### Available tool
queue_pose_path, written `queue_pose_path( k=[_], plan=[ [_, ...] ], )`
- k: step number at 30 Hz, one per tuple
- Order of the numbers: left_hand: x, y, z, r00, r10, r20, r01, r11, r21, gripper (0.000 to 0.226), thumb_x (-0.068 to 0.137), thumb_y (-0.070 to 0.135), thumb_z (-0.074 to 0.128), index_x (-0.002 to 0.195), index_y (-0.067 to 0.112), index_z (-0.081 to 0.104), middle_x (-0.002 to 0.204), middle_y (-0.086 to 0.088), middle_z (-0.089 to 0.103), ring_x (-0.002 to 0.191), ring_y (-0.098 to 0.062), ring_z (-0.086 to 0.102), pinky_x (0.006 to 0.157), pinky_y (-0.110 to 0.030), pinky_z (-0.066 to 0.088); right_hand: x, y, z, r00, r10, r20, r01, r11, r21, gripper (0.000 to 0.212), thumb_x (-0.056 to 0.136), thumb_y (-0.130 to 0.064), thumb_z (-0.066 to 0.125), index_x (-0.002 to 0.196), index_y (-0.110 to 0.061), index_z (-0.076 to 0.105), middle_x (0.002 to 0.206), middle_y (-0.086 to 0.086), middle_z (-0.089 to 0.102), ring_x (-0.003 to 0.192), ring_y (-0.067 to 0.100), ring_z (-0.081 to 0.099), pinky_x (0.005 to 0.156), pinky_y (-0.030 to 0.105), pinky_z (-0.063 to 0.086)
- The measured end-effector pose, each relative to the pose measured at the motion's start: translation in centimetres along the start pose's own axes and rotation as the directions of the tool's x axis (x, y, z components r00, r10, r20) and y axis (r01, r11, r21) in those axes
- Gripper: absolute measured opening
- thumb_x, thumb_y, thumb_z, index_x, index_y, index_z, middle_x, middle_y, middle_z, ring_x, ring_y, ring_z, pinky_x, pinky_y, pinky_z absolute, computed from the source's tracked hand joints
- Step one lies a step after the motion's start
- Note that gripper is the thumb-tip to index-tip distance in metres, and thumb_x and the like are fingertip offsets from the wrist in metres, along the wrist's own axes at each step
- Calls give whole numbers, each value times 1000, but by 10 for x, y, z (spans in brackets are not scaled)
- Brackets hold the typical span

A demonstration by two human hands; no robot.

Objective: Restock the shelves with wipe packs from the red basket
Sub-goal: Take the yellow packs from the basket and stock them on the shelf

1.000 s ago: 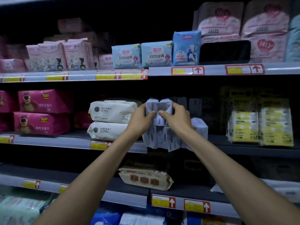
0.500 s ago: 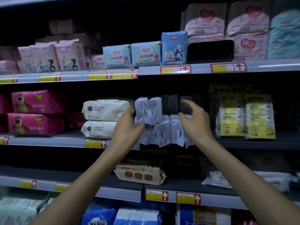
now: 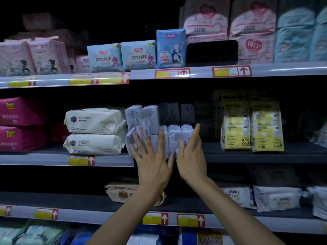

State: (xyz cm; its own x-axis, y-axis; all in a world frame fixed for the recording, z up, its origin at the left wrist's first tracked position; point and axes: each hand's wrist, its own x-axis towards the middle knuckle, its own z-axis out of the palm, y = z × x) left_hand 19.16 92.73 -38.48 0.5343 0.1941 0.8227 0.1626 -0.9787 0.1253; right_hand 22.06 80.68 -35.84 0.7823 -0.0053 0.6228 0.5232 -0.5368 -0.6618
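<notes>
Several small pale lilac wipe packs (image 3: 143,117) stand in two stacked rows at the front of the middle shelf (image 3: 256,157). My left hand (image 3: 152,161) lies flat with fingers spread against the lower row's left packs. My right hand (image 3: 192,156) is flat too, fingers straight, touching the lower row's right packs (image 3: 178,135). Neither hand grips anything. The red basket is out of view.
Two white wipe packs (image 3: 95,131) are stacked just left of the lilac packs. Pink packs (image 3: 21,124) sit at far left, yellow packs (image 3: 251,126) at right. A beige pack (image 3: 122,191) lies on the shelf below. Blue and pink packs line the top shelf.
Both hands let go of the upper lilac packs, dropped lower and came together, and now press open-palmed on the bottom row. The packs look straighter.
</notes>
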Motion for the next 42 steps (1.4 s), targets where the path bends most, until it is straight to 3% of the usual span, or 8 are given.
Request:
queue_pose_path(
  k=[6,10,13,18,26,34,39,42],
  plan=[
    [3,1,8,1000,0,-22,1,999,36,83,104,64,35,167,22,2,167,-35,-9,154,-56,-10,118,-72,17,8,9,-3,999,-37,14,37,999,29,65,103,-52,33,159,-23,16,155,7,42,138,28,46,113,48,40],
    [-1,-7,7,998,44,-36,-42,998,45,82,103,67,32,167,24,6,169,-33,-6,155,-54,-9,120,-71,17,44,-2,-27,999,25,-48,-16,984,179,57,101,-59,29,134,-23,58,136,1,58,125,23,55,95,38,45],
    [1,-6,8,998,43,-46,-40,998,56,82,102,66,35,167,24,6,169,-33,-3,155,-55,-7,119,-72,19,92,-12,-35,991,105,83,-110,993,52,42,104,-39,47,139,-15,50,135,10,51,114,32,57,80,36,43],
    [2,-6,11,999,36,-41,-33,997,68,84,102,67,36,167,25,5,168,-34,-2,155,-54,-8,119,-72,19,133,-30,-27,959,176,223,-185,983,16,28,93,-17,59,73,-11,41,70,4,42,61,20,41,57,30,29],
    [3,-7,13,998,47,-39,-44,996,72,85,101,67,37,167,25,6,166,-35,13,155,-54,-7,118,-73,20,145,-48,-12,891,348,293,-403,902,154,17,79,-22,63,87,-8,66,92,8,68,86,26,66,70,31,52],
    [1,-6,-4,999,54,6,-54,993,101,85,99,67,39,167,25,9,165,-34,20,155,-55,2,116,-69,28,132,-41,-31,934,154,323,-167,986,14,15,88,-22,64,89,-9,55,88,7,58,79,23,56,67,33,43],
    [-6,2,-26,998,36,56,-43,992,115,88,94,53,55,167,24,15,165,-32,23,154,-54,14,115,-66,32,96,-30,-48,929,-15,371,39,998,-57,62,100,-40,56,154,-20,31,149,12,43,130,32,51,99,39,45],
    [-13,10,-37,994,18,106,-32,991,133,84,94,52,50,166,23,17,162,-33,29,153,-53,20,115,-65,33,71,-21,-54,926,-75,370,115,990,-87,70,103,-49,47,163,-28,15,167,10,18,152,31,25,115,43,33]
  ],
)
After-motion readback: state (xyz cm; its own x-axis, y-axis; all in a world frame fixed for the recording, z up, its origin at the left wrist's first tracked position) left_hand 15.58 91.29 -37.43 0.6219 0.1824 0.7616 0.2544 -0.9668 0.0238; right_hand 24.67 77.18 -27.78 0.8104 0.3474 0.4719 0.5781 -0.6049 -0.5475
